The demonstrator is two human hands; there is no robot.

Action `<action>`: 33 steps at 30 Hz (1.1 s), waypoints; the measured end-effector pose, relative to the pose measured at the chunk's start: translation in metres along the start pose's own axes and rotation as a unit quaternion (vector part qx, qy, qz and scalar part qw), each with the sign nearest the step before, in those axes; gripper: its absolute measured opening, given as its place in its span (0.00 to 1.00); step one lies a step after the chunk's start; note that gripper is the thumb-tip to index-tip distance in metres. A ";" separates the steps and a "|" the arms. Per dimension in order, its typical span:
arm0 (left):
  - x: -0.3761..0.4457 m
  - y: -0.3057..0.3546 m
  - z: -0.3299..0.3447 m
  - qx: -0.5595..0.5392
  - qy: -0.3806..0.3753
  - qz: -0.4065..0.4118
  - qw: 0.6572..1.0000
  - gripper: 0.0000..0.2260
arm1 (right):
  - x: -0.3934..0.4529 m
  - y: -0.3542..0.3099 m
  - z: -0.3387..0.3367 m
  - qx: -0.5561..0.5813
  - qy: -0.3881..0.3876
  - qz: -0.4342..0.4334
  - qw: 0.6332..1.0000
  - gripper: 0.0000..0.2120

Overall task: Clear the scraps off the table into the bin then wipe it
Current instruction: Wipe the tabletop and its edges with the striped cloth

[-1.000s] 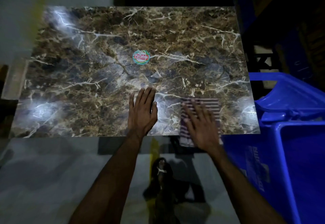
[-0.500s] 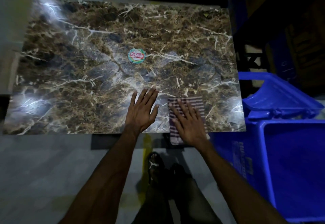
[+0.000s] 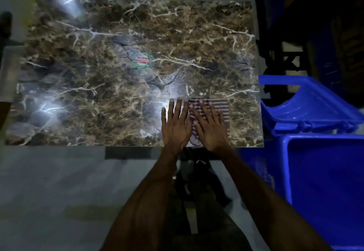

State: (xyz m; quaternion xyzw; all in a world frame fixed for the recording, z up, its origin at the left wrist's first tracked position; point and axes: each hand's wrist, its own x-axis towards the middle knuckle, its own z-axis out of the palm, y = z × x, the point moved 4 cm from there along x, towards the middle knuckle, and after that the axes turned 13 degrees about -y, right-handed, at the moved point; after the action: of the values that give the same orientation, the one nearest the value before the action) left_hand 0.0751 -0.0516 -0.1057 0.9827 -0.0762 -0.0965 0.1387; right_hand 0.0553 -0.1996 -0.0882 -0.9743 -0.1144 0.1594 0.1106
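One cloth [image 3: 220, 109] is pressed flat under the splayed right hand [image 3: 211, 128]; left hand [image 3: 175, 126] flat, fingers apart, beside. One table [image 3: 98, 93], one sticker [image 3: 142, 61], one bin [image 3: 325, 172] at right.

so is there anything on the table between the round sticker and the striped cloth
No, in the head view only bare marble tabletop lies between the sticker and the striped cloth.

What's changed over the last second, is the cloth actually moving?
Yes. The right hand, flat on the striped cloth, has slid it left along the table's near edge until it nearly meets the left hand. Nothing was picked up or let go. The left hand stays flat on the table; the round sticker and blue bin are unchanged.
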 end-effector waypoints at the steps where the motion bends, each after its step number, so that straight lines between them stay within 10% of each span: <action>1: 0.001 0.004 0.000 0.000 -0.007 0.022 1.000 0.25 | -0.012 0.012 0.000 -0.003 -0.004 -0.018 1.000 0.26; 11: 0.003 0.009 -0.003 -0.028 -0.032 0.036 0.998 0.25 | 0.036 0.060 -0.025 0.034 0.022 0.111 0.993 0.27; 18: 0.001 0.009 -0.006 -0.046 -0.016 0.062 0.997 0.26 | -0.027 0.042 -0.002 -0.006 0.044 -0.015 0.999 0.26; 28: -0.002 0.009 0.004 -0.029 -0.050 0.111 0.992 0.29 | -0.015 0.097 -0.017 0.058 0.047 0.212 0.974 0.27; 33: -0.003 0.010 0.004 -0.024 -0.058 0.109 0.992 0.28 | -0.028 0.057 -0.003 0.050 0.009 0.106 0.993 0.28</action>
State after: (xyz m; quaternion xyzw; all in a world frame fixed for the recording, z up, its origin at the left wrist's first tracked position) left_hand 0.0698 -0.0616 -0.1065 0.9575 -0.1890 -0.1396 0.1671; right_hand 0.0407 -0.2616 -0.0921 -0.9756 -0.0015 0.1668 0.1426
